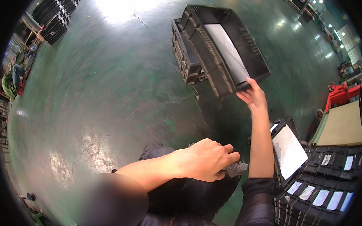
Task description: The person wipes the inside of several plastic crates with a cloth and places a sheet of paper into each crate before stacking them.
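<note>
Over the green floor (pixel 100 84), the right hand (pixel 254 97) has its fingers clamped on a black crate (pixel 204 48) (white sheet (pixel 227 53) inside); the left hand (pixel 206 160) pinches a crumpled grey thing (pixel 236 169).

blk crate (pixel 211 56) | wht sheet (pixel 226 51) | mottled grn flr (pixel 108 87) | blk sleeve (pixel 255 194) | red frame (pixel 343 95)

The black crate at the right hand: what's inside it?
Inside the black crate is a pale, flat piece; whatever is under that is covered and cannot be seen.
</note>
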Demonstrator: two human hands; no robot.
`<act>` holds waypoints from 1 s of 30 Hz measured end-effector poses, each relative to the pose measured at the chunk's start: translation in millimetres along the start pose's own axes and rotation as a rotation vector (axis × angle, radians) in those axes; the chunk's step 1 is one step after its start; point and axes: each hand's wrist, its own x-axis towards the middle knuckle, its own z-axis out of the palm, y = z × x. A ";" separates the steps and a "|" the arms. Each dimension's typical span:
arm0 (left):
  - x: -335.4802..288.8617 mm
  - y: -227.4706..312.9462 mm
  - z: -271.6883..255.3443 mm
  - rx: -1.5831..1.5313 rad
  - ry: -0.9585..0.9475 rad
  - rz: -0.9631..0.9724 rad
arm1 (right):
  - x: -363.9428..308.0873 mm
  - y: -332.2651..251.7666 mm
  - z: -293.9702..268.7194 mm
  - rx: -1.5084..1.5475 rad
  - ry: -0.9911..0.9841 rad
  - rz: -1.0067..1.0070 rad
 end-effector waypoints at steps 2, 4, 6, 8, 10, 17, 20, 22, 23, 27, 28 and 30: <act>-1.5 -3.7 0.8 0.026 0.017 -0.003 | 23.0 5.2 33.8 -0.069 -0.062 -0.023; -3.1 -4.5 -4.5 0.014 -0.017 -0.038 | 26.5 3.2 61.0 -0.100 -0.010 -0.041; -8.2 -10.1 -5.7 0.010 -0.004 -0.063 | 38.2 8.0 78.0 -0.088 -0.025 -0.029; -12.8 -14.9 -10.1 0.005 -0.005 -0.086 | 47.0 9.9 93.4 -0.076 -0.026 -0.013; -17.0 -22.8 -10.5 0.002 0.006 -0.107 | 52.0 12.2 108.7 -0.058 -0.012 0.006; -22.5 -36.4 -19.8 -0.018 -0.028 -0.147 | 79.8 7.9 144.4 -0.031 0.039 0.021; -22.1 -40.2 -20.5 -0.017 -0.018 -0.157 | 88.6 4.9 152.0 -0.018 0.065 0.030; -22.3 -42.4 -22.6 -0.035 -0.019 -0.167 | 91.2 5.6 153.6 -0.016 0.077 0.043; -23.3 -42.7 -24.1 -0.038 -0.018 -0.172 | 92.1 6.0 154.4 -0.016 0.066 0.056; -25.8 -44.8 -25.8 -0.048 -0.010 -0.177 | 89.3 7.3 153.2 -0.024 0.054 0.043; -26.3 -44.6 -25.9 -0.052 -0.016 -0.186 | 86.7 7.3 151.4 -0.028 0.069 0.042; -25.3 -45.4 -26.3 -0.052 -0.025 -0.203 | 83.1 9.0 151.5 -0.035 0.091 0.049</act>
